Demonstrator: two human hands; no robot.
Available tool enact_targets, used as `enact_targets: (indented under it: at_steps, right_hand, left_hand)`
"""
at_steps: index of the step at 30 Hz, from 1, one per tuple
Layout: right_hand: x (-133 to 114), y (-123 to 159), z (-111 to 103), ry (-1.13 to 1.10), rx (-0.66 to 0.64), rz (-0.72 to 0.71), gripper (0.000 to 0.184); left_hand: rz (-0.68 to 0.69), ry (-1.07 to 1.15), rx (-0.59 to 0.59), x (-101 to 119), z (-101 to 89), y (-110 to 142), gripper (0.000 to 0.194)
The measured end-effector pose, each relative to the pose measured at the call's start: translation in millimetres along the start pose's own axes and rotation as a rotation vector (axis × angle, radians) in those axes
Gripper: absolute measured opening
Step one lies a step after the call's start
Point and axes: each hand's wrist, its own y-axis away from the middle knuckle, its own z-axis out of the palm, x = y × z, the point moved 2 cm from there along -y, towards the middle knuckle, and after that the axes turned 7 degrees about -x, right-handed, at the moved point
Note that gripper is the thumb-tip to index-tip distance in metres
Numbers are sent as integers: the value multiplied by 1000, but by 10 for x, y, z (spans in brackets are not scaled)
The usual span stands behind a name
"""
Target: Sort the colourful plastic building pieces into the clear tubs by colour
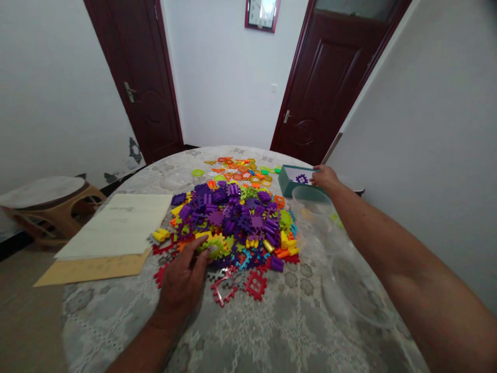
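A large heap of plastic building pieces [233, 215], mostly purple, covers the middle of the table. My left hand [180, 285] rests at the heap's near left edge, thumb and forefinger apart. Its fingertips lie close to a yellow-green toothed piece [214, 247]. At the right, my right hand [325, 178] reaches over a green open box [286, 185] with a pale inside. The bent fingers appear to pinch the edge of a purple window piece [302, 178] there; the exact contact is small and hard to see. Red window piece [255, 285] lies nearest me.
Orange and other bright pieces [240, 170] are scattered behind the heap. Clear plastic containers [310, 207] stand before the box. Paper sheets [120, 223] lie on a brown envelope [93, 270] at left. A wooden stool [50, 210] is beside the table, with doors beyond.
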Motion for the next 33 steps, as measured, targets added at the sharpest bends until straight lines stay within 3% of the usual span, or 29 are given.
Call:
enact_targets:
  at_steps: [3, 6, 11, 14, 17, 22, 26, 33]
  right_hand:
    - [-128, 155, 15, 20, 27, 11, 43]
    - [-405, 557, 49, 79, -64, -121, 32]
    - [-852, 1801, 241, 381, -520, -514, 13]
    - [-856, 2516, 437, 493, -601, -556, 12]
    - [-696, 2964, 679, 608, -588, -515, 19]
    - [-375, 3241, 997, 683, -521, -405, 38]
    - [-207, 3282, 1071, 645, -448, -353, 27]
    - [-207, 3214, 1169, 210, -292, -460, 39]
  left_hand:
    - [13, 9, -4, 10, 19, -2, 44]
    - [20, 22, -18, 44, 34, 3, 41]
    - [24, 1, -7, 119, 22, 2, 39]
    - [27, 2, -6, 138, 12, 2, 36]
    - [45, 4, -3, 149, 3, 8, 36]
    - [52, 2, 37, 177, -33, 13, 37]
    - [91, 25, 38, 198, -51, 11, 37]
    - [104, 10, 21, 155, -20, -9, 38]
